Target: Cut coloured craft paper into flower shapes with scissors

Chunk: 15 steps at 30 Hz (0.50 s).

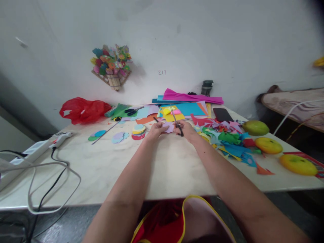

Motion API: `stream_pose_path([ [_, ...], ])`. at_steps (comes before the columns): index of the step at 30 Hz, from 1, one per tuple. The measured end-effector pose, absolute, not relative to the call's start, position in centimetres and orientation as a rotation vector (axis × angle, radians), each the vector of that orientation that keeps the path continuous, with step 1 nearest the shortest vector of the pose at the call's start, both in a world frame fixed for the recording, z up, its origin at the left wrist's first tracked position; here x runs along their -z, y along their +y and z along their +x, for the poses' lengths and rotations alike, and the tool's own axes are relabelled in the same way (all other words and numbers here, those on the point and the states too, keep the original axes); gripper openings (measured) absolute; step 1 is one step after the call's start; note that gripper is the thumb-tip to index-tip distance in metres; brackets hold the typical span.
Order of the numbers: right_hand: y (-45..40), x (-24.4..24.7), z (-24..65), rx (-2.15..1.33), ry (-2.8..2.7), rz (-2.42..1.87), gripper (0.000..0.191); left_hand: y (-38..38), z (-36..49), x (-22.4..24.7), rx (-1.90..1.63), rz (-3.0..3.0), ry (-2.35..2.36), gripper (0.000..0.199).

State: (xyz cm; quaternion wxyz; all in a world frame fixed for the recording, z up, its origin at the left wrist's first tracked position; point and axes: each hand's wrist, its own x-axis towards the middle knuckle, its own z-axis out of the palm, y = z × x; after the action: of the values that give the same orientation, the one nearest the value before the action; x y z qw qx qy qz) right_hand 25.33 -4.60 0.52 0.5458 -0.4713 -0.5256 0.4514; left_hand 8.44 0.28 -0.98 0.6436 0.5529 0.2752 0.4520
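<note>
A small lilac scalloped paper shape (167, 127) is pinched in my left hand (156, 130) above the table. A dark pen-like stick (156, 119) juts up from behind that hand; whether I grip it is unclear. My right hand (186, 130) is closed on scissors (177, 124), their blades pointing up and away, and its fingertips meet the paper's right edge. Just left lie a stack of round paper discs (138, 132) and several scalloped paper pieces (119, 137). Beyond my hands is a yellow paper sheet (170, 115) with smaller pieces on it.
Colourful paper scraps (227, 140) and mangoes (268, 145) spread along the right. A phone (222, 114), coloured sheets (193, 108) and a dark bottle (207, 87) stand or lie behind. Further left are spare scissors (133, 110), a red plastic bag (83, 109) and power strips (32, 148) with cables.
</note>
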Motion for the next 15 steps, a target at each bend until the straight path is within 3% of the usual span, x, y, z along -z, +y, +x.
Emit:
stream_pose_path([
  [15, -4.66, -0.63, 25.45, -1.028, -1.235, -1.129, 0.042, 0.15, 8.03, 0.66, -1.011, 1.271, 0.648, 0.036],
])
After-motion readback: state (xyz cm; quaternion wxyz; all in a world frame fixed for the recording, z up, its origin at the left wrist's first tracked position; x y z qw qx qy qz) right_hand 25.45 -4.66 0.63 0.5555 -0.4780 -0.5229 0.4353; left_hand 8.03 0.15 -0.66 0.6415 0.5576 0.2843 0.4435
